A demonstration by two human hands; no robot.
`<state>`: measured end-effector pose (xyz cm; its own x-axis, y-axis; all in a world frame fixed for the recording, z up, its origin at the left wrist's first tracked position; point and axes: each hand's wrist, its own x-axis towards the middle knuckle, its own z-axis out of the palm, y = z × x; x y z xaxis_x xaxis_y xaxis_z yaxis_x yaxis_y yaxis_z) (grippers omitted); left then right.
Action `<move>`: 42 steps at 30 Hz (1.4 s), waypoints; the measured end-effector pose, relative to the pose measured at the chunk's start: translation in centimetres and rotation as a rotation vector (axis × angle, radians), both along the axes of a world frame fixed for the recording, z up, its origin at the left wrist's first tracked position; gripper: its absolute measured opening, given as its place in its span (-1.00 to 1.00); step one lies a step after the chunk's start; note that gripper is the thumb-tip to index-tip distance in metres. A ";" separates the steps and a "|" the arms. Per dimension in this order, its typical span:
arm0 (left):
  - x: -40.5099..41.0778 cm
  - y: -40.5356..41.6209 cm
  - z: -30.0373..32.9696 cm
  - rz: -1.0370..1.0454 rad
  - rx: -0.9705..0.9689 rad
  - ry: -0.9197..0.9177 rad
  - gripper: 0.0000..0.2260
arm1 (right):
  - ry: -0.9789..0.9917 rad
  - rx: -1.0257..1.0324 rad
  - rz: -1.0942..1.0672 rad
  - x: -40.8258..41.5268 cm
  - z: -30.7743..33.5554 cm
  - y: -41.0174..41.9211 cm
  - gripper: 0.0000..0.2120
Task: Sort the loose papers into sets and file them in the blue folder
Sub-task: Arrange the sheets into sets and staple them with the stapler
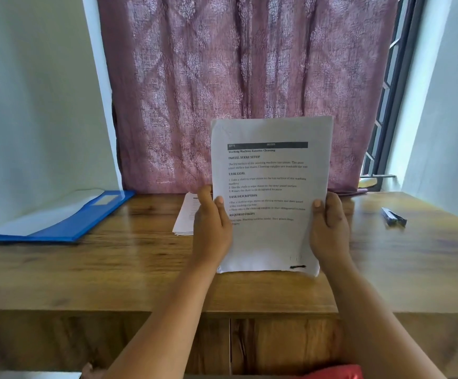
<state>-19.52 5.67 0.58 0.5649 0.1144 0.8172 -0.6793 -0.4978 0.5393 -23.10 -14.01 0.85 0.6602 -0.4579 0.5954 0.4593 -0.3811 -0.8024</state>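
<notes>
A set of printed papers [271, 187] stands upright on the wooden table [113, 263], its lower edge resting on the tabletop. My left hand [212, 224] grips its left edge and my right hand [329, 228] grips its right edge. Behind my left hand lies a second pile of printed sheets [185, 217], flat on the table and partly hidden. The blue folder [58, 217] lies at the far left of the table, open, with a white sheet showing inside it.
A small dark stapler-like object [394, 218] lies at the right of the table. A purple patterned curtain [244, 86] hangs behind the table, with a window frame [386, 127] to its right. White walls flank both sides. Cabinet doors sit below the table's front edge.
</notes>
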 end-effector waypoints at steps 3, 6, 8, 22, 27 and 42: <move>0.2 0.1 -1.5 0.011 0.016 0.047 -0.83 | 0.051 -0.031 0.011 -0.1 -1.0 0.0 -0.89; 0.0 0.3 -2.3 0.004 0.021 0.049 -0.80 | 0.095 -0.041 0.036 -0.2 -1.6 -0.2 -0.87; -0.3 0.7 -1.8 -0.009 0.024 0.080 -0.81 | 0.102 -0.036 0.028 -0.3 -1.1 -0.7 -0.77; 5.9 -4.9 1.0 -0.243 -0.100 0.751 -0.75 | 0.687 0.215 0.270 -2.9 -2.7 -8.3 -0.81; 8.3 -7.8 -1.3 -0.224 0.093 0.760 -0.81 | 0.838 -0.262 -0.007 -0.6 -1.9 -13.8 -0.84; 9.9 -10.3 -5.1 -0.208 0.064 0.636 -0.80 | 1.060 -0.853 -0.595 15.3 -4.4 -25.2 -0.61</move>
<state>-9.57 -4.64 -4.48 0.9436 -0.0863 0.3196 -0.3243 -0.4354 0.8398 -7.78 -39.24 -3.54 0.7933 -0.5785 0.1898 -0.5706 -0.8152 -0.0994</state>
